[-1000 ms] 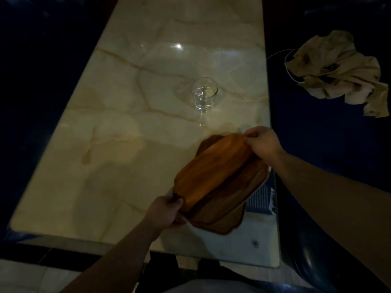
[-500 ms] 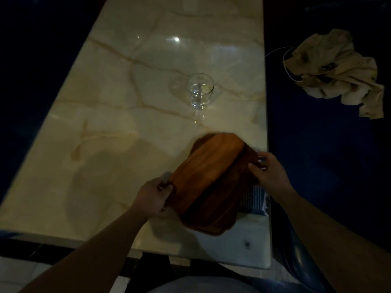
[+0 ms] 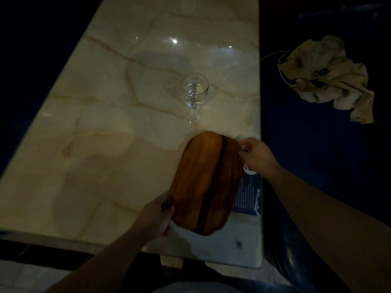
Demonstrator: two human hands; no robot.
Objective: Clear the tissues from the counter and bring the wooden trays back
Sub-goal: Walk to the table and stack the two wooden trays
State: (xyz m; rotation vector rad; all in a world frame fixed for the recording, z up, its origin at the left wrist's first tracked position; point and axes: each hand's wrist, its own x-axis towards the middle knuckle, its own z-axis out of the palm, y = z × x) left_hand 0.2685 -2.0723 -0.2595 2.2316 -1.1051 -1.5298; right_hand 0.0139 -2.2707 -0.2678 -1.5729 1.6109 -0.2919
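Here, seen from above in dim light, a person's two bare forearms reach over the near right part of a pale marble counter (image 3: 105,144) with tan veins. Stacked wooden trays (image 3: 206,182) sit between the hands, long and oval, the upper one lighter orange-brown and the one beneath showing as a darker strip along its right side. Whether the stack rests on the counter or is lifted just off it cannot be told. The left hand (image 3: 155,218) is closed around the near left end of the trays, thumb on top. The right hand (image 3: 255,156) is at the far right edge of the trays, fingers curled, pinching a small white piece that looks like tissue (image 3: 242,141); whether it also touches the wood is unclear. Under the trays' right side lies a dark blue printed card (image 3: 248,193), flat on the counter near its right edge. A clear drinking glass (image 3: 195,89) stands upright farther back, well apart from the trays. To the right, off the counter, a crumpled beige cloth (image 3: 330,77) lies on a dark blue surface (image 3: 317,144), with a thin white cord (image 3: 280,66) looping beside it
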